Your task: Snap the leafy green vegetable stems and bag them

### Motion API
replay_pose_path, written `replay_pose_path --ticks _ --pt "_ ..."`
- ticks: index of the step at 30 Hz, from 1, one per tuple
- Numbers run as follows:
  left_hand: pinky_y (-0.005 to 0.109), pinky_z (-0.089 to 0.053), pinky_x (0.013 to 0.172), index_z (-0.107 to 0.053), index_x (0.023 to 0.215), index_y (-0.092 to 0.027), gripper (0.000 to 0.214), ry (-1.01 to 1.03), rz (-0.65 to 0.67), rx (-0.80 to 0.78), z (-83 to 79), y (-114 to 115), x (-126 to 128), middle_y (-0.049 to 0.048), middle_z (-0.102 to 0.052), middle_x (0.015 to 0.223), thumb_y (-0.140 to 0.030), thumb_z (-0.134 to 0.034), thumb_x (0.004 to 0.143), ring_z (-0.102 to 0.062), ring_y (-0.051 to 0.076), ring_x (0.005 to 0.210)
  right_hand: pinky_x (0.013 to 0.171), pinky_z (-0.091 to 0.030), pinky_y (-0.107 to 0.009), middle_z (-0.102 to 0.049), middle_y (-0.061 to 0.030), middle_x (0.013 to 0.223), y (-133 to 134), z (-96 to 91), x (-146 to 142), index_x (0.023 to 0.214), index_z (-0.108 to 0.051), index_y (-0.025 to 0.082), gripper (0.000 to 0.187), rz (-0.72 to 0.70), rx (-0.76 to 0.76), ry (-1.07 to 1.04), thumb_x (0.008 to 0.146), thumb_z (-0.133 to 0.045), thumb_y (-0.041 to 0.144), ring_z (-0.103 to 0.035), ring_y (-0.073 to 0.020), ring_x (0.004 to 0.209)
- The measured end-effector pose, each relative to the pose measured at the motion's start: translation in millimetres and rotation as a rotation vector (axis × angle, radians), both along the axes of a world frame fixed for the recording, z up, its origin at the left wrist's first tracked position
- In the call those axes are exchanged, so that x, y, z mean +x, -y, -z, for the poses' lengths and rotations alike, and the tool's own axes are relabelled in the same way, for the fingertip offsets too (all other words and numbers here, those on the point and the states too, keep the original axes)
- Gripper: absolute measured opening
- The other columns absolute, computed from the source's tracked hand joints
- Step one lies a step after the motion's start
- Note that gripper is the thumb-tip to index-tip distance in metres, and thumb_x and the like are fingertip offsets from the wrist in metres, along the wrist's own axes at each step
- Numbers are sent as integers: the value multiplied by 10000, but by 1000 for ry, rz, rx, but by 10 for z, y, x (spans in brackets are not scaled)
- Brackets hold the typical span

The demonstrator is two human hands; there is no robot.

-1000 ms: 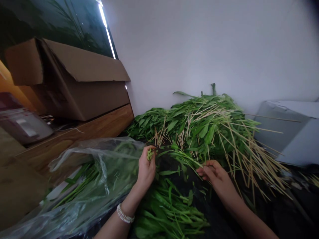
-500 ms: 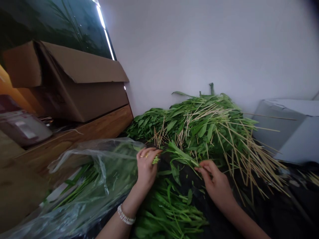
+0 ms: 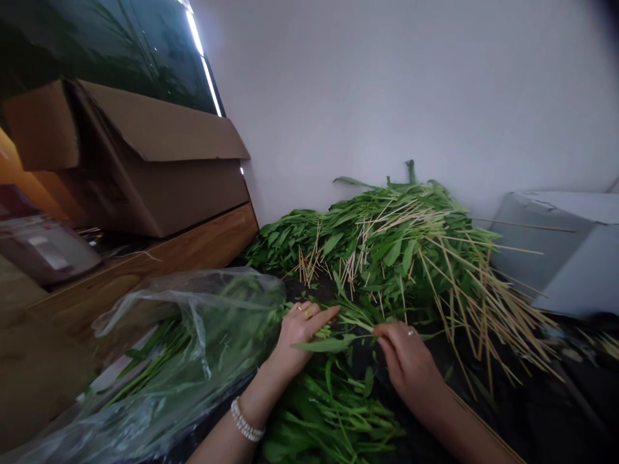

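My left hand [image 3: 298,330], with rings and a bead bracelet, has its fingers together on a small bunch of green stem ends [image 3: 323,332]. My right hand [image 3: 405,358] pinches a leafy green sprig [image 3: 333,343] that lies across between both hands. Behind them rises a big heap of leafy greens with pale stalks [image 3: 401,251]. A smaller pile of trimmed greens [image 3: 324,412] lies below my hands on the dark surface.
A clear plastic bag [image 3: 193,348] with greens inside lies at the left. A cardboard box [image 3: 145,161] sits on a wooden ledge [image 3: 159,258] at the back left. A grey box [image 3: 561,251] stands at the right against the white wall.
My left hand dropped lower and turned, its fingers now pointing right. My right hand moved slightly left and down, bringing the sprig between both hands.
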State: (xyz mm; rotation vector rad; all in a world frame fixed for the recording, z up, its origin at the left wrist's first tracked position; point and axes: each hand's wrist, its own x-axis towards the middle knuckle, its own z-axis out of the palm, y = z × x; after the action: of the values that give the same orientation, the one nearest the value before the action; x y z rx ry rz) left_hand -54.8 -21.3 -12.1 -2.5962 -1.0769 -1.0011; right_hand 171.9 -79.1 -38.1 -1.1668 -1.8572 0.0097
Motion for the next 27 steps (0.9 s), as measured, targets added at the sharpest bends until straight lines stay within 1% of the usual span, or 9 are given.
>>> replay_pose_path --ticks 3,5,9,12,14,16,20,22,27 --pt "304 -349 642 -624 1209 -204 466 -85 57 21 -18 3 -10 37 -614 726 -523 -482 899 -561 184 720 772 -409 -337 -611 -35 877 27 -27 -30 961 -532 224 161 -32 12 30 952 -384 162 -564 -192 827" --pt "308 -339 641 -633 1187 -180 512 -106 72 54 -29 5 -11 42 -610 717 -562 -468 888 -556 186 710 765 -399 -334 -608 -31 869 33 -43 -34 964 -524 221 154 -47 27 40 952 -388 150 -557 -187 819" --pt "304 -331 639 -652 1120 -177 366 -161 47 89 -41 27 18 30 -601 679 -408 -416 962 -542 166 671 755 -391 -334 -608 -20 842 38 -67 -42 954 -521 219 140 -55 33 48 950 -397 154 -552 -181 790" --pt "299 -333 621 -678 998 -184 253 -176 18 80 -33 44 56 19 -584 640 -337 -485 941 -524 160 628 757 -398 -336 -613 -16 825 52 -64 -67 929 -531 227 146 -56 -14 22 950 -395 179 -560 -182 781" --pt "296 -357 628 -682 949 -186 199 -104 26 34 -18 30 62 21 -597 646 -331 -556 897 -534 163 632 759 -410 -337 -626 -19 837 59 -54 -78 918 -537 237 147 -53 -78 -20 947 -397 204 -573 -185 792" --pt "286 -391 637 -686 907 -183 145 88 -3 -48 -6 -16 32 22 -619 666 -267 -577 862 -557 161 640 752 -428 -336 -646 -22 857 51 -49 -65 912 -536 247 130 -31 -173 -103 938 -409 245 -597 -193 812" --pt "265 -435 653 -684 840 -184 169 525 -242 -171 -44 -144 -104 15 -639 742 -187 -515 845 -583 152 675 753 -476 -337 -697 -22 840 -35 -70 41 887 -501 258 118 15 -403 -420 904 -466 369 -654 -207 818" --pt "268 -446 679 -695 885 -197 199 581 -276 -162 -80 -180 -145 9 -606 761 -230 -499 872 -571 152 708 776 -493 -341 -712 -31 828 -95 -86 93 865 -489 253 184 -4 -460 -590 872 -514 435 -668 -209 806" --pt "311 -454 838 -687 916 -206 220 564 -171 -125 -97 -157 -93 55 -598 949 -276 -478 911 -580 189 924 787 -508 -356 -725 -68 833 -172 -78 124 858 -498 229 320 -18 -516 -807 801 -599 527 -678 -217 799"
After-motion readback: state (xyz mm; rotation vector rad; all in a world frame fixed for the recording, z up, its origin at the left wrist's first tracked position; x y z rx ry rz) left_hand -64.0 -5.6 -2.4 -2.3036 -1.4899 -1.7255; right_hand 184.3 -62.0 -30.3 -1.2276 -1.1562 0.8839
